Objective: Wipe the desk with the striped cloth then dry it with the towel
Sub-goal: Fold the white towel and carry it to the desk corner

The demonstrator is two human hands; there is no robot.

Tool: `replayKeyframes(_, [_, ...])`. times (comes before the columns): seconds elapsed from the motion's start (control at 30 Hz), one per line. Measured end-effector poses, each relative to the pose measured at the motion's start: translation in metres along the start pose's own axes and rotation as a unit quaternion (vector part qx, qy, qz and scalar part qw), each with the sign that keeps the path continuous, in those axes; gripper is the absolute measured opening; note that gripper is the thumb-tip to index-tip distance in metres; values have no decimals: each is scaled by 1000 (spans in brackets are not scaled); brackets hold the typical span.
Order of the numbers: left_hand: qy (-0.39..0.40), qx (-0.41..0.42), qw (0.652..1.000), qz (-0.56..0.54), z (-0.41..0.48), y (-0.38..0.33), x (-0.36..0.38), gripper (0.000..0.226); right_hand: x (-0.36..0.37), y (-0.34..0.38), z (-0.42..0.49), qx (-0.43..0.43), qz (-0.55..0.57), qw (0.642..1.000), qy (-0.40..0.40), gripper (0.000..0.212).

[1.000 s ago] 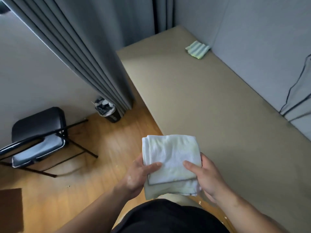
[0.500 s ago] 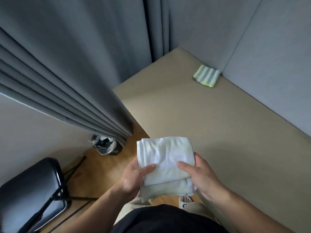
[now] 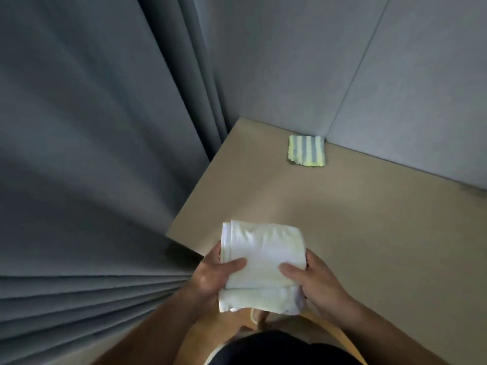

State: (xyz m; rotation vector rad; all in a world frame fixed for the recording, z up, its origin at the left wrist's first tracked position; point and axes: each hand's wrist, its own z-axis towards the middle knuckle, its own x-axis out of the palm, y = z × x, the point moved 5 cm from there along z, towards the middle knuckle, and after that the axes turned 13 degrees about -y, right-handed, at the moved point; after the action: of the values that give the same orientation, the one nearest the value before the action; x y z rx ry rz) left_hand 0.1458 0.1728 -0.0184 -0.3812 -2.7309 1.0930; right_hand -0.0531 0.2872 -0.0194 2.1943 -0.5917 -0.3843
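Note:
I hold a folded white towel [image 3: 261, 262] in both hands above the near left corner of the tan desk [image 3: 369, 233]. My left hand [image 3: 210, 277] grips its left edge with the thumb on top. My right hand [image 3: 313, 283] grips its right edge, thumb also lying across the top. The striped cloth [image 3: 307, 150], yellow-green with grey stripes, lies folded flat at the far side of the desk, against the grey wall panel.
Grey curtains [image 3: 92, 154] hang close along the desk's left edge. Grey wall panels [image 3: 395, 75] border the desk at the back. Wooden floor [image 3: 221, 335] shows below the towel, in front of my body.
My view has swung up and toward the desk corner; the chair and bin have left the frame. The towel stays held in both hands, now over the desk corner.

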Motion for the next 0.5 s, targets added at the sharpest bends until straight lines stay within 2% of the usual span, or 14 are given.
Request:
replayKeyframes(0.13, [-20,19,998,59,52,-37,-4,53,19,28,45,-4,5,1000,1,35])
replayKeyframes(0.23, [-27,32,994,104,89,-65,-6,65,30,45,78,-9,19,1000,21,44])
replayKeyframes(0.3, [-21,39,990,134,115,-82,-6,77,37,54,98,-2,28,999,19,41])
replayKeyframes(0.5, [-27,72,968,239,179,-130,1,74,58,75,149,10,35,999,-30,41])
